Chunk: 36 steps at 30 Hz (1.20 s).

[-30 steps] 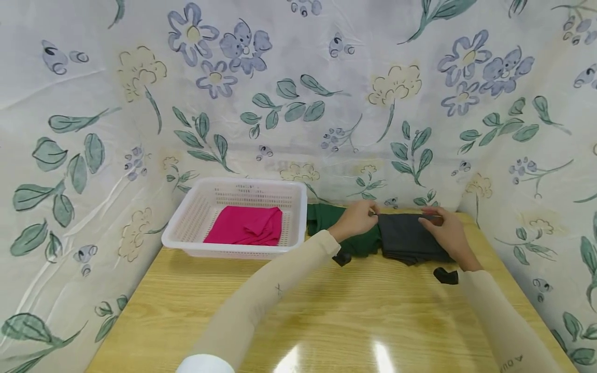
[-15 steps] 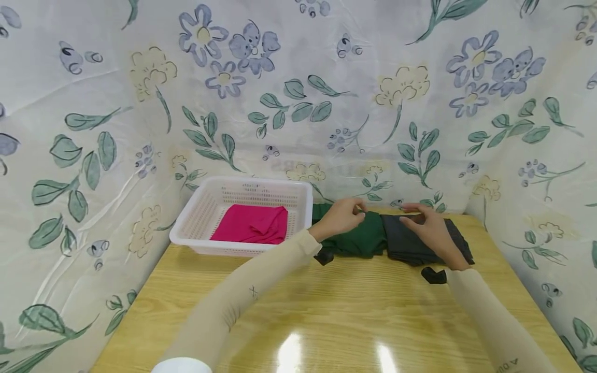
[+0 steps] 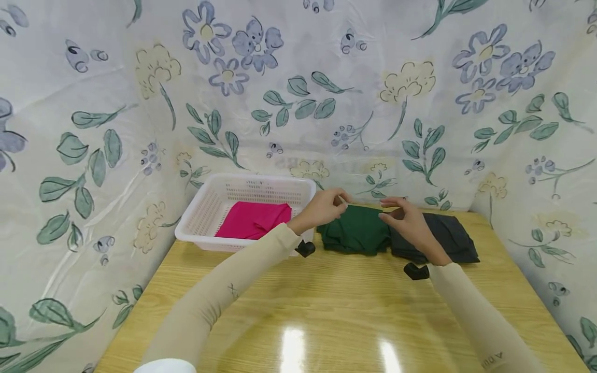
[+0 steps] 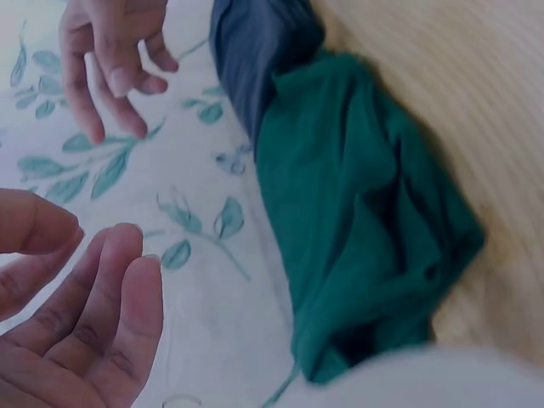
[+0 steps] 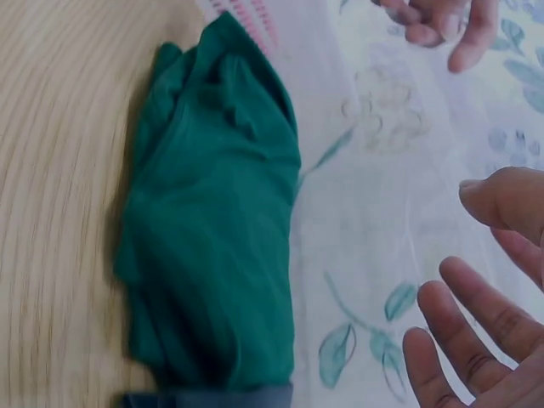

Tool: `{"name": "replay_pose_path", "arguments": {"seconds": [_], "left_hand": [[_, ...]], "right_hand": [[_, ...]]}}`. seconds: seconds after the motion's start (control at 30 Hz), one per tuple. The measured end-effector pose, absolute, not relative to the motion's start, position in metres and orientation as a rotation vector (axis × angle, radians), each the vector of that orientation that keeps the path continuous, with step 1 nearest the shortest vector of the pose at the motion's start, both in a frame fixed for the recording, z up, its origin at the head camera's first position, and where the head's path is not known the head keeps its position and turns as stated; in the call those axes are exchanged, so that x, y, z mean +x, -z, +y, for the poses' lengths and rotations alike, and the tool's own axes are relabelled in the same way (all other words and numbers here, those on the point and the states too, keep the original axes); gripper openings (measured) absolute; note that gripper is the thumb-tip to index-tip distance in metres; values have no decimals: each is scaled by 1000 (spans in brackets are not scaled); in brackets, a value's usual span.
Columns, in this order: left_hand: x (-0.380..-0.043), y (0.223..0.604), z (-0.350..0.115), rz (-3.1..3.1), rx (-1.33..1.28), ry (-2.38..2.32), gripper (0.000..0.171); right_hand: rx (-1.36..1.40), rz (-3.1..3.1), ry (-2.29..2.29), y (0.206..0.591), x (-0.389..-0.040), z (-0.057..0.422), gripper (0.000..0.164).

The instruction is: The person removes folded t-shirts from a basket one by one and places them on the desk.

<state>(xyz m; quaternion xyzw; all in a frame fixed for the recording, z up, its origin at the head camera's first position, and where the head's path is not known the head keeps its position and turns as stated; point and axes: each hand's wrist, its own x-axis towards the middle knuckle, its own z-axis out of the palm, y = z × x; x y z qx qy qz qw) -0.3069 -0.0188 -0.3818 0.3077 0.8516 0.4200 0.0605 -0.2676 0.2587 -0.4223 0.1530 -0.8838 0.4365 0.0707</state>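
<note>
Both hands hover above a folded dark green cloth at the back of the table. My left hand is over its left end, close to the basket's right wall, fingers loosely bent with nothing between them. My right hand hangs above the seam where the green cloth meets a folded dark grey cloth; its thumb and fingers are apart and hold nothing. In the left wrist view the green cloth lies bunched and wrinkled, apart from the fingers. The right wrist view shows the same cloth untouched.
A white perforated basket stands left of the cloths, with a folded pink cloth inside. The wooden table extends forward. A floral-patterned sheet rises behind and at both sides.
Both hands have moved left, off the dark grey cloth and over the green one, and lifted a little. The cloths have stayed in place; the head view has shifted slightly.
</note>
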Motion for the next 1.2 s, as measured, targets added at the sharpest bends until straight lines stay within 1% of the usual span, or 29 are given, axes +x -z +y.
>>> {"name": "replay_pose_path", "arguments": {"seconds": [0.27, 0.6, 0.8, 1.03, 1.2], "left_hand": [[-313, 379, -43, 2618, 922, -1277, 20], [-316, 372, -75, 2661, 831, -1285, 19], [-325, 378, -102, 2704, 769, -1275, 24], [-334, 383, -133, 2755, 730, -1250, 20], [-339, 389, -160, 2763, 651, -1216, 21]], "right_hand": [[526, -2655, -1356, 425, -272, 224, 46], [616, -2643, -1427, 420, -273, 186, 47], [653, -2637, -1447, 420, -275, 170, 47], [701, -2620, -1449, 418, -278, 151, 47], [742, -2615, -1456, 416, -278, 133, 49]]}}
